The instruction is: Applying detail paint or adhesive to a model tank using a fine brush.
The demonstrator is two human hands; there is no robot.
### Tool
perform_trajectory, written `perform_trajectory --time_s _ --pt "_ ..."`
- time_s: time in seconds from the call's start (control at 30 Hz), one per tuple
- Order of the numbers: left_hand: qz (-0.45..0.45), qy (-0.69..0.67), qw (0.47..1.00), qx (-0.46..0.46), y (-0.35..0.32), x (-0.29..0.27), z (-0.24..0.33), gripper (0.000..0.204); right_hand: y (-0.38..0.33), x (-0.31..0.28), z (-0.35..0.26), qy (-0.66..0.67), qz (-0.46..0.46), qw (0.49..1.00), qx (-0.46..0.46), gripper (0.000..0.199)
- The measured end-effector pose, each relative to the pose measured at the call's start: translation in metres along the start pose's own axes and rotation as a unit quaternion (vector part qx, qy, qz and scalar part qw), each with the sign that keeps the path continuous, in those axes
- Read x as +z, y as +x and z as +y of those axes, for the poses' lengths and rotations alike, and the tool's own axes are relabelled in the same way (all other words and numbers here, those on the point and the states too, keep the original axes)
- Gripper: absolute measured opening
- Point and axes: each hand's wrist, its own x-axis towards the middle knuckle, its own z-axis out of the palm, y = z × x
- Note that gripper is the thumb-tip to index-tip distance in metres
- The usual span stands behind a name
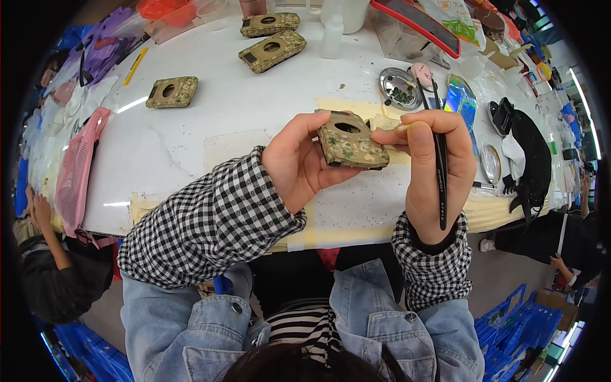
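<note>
My left hand (pixel 294 167) is closed around a camouflage model tank hull (pixel 352 145), held tilted above the table. A round opening shows in its top. Beside its right edge is my right hand (pixel 439 156), also closed. Black tweezers (pixel 440 172) are gripped in it, their tips pointing up and away from the hull. Thumb and forefinger pinch a small pale piece (pixel 402 128), too small to name, close to the hull. Just beyond, a round metal dish (pixel 396 81) carries small dark green parts.
Two similar hulls (pixel 272 52) lie at the far middle, another hull (pixel 172 92) at left. A white bottle (pixel 331 37), a yellow cutter (pixel 135 66), a pink mesh pouch (pixel 79 169) and a black bag (pixel 531 156) lie around. Other people sit at both sides.
</note>
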Motion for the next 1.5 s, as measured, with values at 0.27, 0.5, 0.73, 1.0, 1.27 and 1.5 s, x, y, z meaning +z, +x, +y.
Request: perform_trajectory --time_s 0.27,0.5,0.73,1.0,1.27,1.5 --pt "-0.002 -0.001 1.0 0.0 0.0 -0.002 0.0 0.049 0.0 -0.001 -0.001 -0.011 -0.005 1.0 -0.001 0.009" --pt "0.001 0.001 1.0 0.004 0.001 -0.001 -0.001 0.048 0.0 -0.001 -0.003 0.032 0.021 0.999 0.034 0.01" --pt "-0.02 0.001 1.0 0.006 0.001 -0.005 0.0 0.049 0.004 -0.034 0.014 -0.224 0.111 0.965 -0.075 0.005" --pt "0.013 -0.009 1.0 0.004 0.0 0.0 0.0 0.049 0.005 -0.041 0.025 -0.431 -0.001 0.892 -0.138 0.013" --pt "0.002 -0.038 0.999 0.01 0.001 -0.005 -0.001 0.048 -0.024 -0.068 0.011 -0.267 -0.013 0.964 0.006 0.037" --pt "0.007 -0.045 0.999 0.005 0.002 -0.008 -0.001 0.047 -0.071 -0.095 0.008 -0.052 0.005 0.973 0.223 0.018"
